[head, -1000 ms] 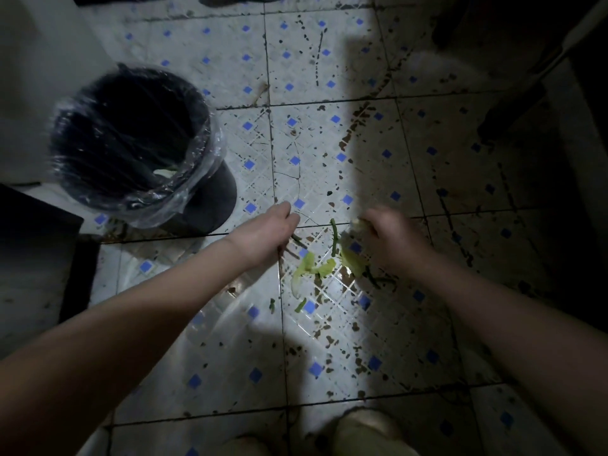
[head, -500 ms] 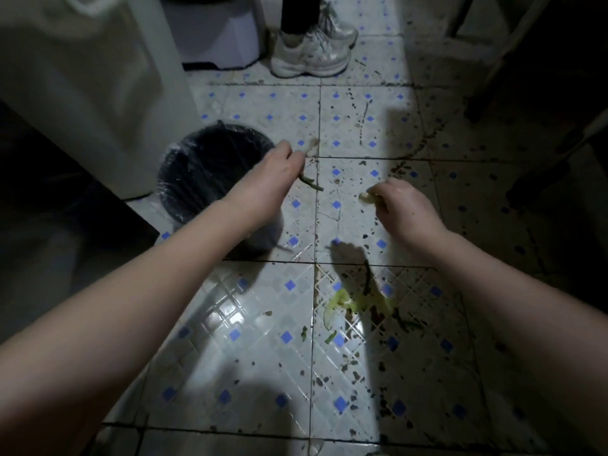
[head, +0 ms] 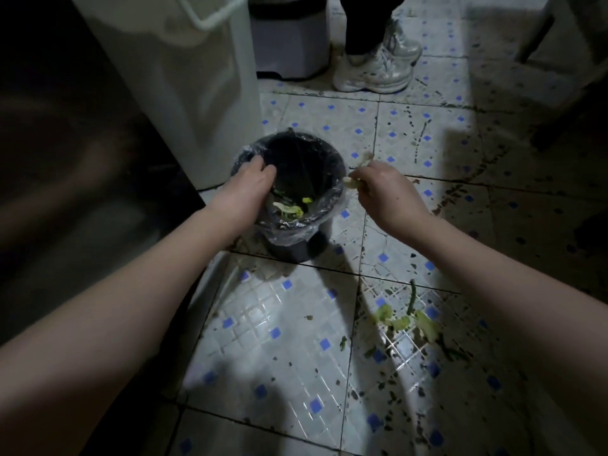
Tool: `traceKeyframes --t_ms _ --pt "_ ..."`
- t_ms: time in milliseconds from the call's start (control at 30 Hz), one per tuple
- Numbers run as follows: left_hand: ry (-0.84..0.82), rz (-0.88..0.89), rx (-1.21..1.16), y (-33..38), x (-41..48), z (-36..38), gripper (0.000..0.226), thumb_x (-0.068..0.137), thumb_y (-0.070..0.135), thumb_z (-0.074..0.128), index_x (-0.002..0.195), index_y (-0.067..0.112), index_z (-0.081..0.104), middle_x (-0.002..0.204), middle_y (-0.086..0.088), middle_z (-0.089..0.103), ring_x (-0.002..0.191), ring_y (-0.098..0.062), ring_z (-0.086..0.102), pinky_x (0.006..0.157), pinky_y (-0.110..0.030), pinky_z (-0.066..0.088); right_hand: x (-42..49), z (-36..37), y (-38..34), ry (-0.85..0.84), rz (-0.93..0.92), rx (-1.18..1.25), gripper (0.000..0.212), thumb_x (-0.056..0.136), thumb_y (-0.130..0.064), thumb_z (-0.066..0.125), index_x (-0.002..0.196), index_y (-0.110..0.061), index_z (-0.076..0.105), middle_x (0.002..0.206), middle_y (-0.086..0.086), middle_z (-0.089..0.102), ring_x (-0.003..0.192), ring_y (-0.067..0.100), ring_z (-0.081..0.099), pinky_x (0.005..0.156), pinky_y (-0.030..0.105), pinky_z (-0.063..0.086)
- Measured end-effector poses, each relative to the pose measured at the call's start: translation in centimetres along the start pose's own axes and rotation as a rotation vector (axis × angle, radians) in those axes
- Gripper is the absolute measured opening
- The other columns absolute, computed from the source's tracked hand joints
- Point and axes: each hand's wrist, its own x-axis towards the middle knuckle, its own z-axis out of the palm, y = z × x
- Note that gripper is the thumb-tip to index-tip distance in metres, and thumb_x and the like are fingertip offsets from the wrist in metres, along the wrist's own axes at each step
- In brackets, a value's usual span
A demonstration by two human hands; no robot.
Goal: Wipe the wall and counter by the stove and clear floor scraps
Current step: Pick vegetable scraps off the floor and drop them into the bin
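Observation:
A small black bin lined with a clear bag stands on the tiled floor, with pale green vegetable scraps lying inside it. My left hand hangs over the bin's left side with its fingers loosely apart and pointing down into it; nothing shows in it. My right hand is at the bin's right rim, pinching a pale leaf scrap. More leaf scraps and a dark green stem lie on the floor at the lower right.
A white cabinet stands just left of the bin, with a dark unit nearer me. At the back are a grey pedal bin and another person's silver shoe. Dark furniture legs stand at the right. The tiles are speckled with dirt.
Both hands have moved from the scrap pile up to the bin. The green stem in my left hand half a second ago is no longer visible there. My right hand still holds its leaf scrap.

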Motion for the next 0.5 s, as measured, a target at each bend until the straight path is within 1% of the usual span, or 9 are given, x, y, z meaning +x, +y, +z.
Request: traceKeyframes --t_ms 67,167,267,300,400,500 --pt "-0.017 -0.011 0.002 -0.4 -0.5 0.1 0.025 0.078 -0.012 0.058 0.096 0.000 0.047 0.098 -0.021 0.041 0.083 -0.038 0.048 0.064 -0.049 0.046 0.8 0.4 -1.0 -0.006 -0.038 0.003 0.021 0.085 -0.003 0.051 0.103 -0.004 0.062 0.096 0.017 0.059 0.088 0.038 0.055 0.069 0.048 0.049" --pt "-0.040 -0.033 -0.017 0.0 -0.9 0.6 0.026 0.079 -0.013 0.056 0.099 0.001 0.047 0.101 -0.020 0.042 0.087 -0.037 0.048 0.068 -0.046 0.045 1.8 0.8 -2.4 0.013 -0.048 0.037 0.024 0.087 -0.006 0.052 0.109 -0.006 0.062 0.102 0.017 0.060 0.096 0.038 0.055 0.073 0.047 0.049" --pt "-0.041 -0.029 -0.041 0.1 -1.1 1.4 0.024 0.080 -0.015 0.053 0.098 0.002 0.048 0.100 -0.018 0.042 0.087 -0.035 0.047 0.066 -0.037 0.038 2.6 1.3 -3.7 0.012 -0.044 0.062 0.029 0.087 -0.003 0.050 0.113 -0.006 0.062 0.108 0.017 0.059 0.102 0.036 0.054 0.074 0.045 0.048" --pt "-0.043 -0.032 -0.049 0.1 -1.2 1.4 0.023 0.081 -0.015 0.052 0.097 0.002 0.049 0.100 -0.018 0.043 0.087 -0.035 0.047 0.066 -0.036 0.036 2.7 1.4 -4.1 0.011 -0.051 0.065 0.031 0.087 -0.002 0.049 0.115 -0.005 0.061 0.109 0.017 0.059 0.103 0.036 0.053 0.074 0.046 0.047" --pt "-0.071 -0.046 -0.090 0.1 -1.2 1.0 0.025 0.080 -0.015 0.050 0.099 0.001 0.050 0.102 -0.019 0.044 0.088 -0.037 0.050 0.070 -0.038 0.039 2.8 1.8 -4.5 0.002 -0.068 0.066 0.035 0.087 0.000 0.049 0.120 -0.005 0.059 0.111 0.018 0.057 0.105 0.036 0.052 0.080 0.049 0.046" --pt "-0.093 -0.073 -0.151 0.1 -1.2 0.6 0.035 0.076 -0.016 0.050 0.107 0.000 0.049 0.108 -0.019 0.044 0.096 -0.036 0.051 0.080 -0.045 0.047 2.8 2.3 -4.1 -0.024 -0.046 0.090 0.038 0.091 -0.007 0.052 0.129 -0.011 0.054 0.116 0.015 0.058 0.110 0.034 0.052 0.084 0.046 0.046"
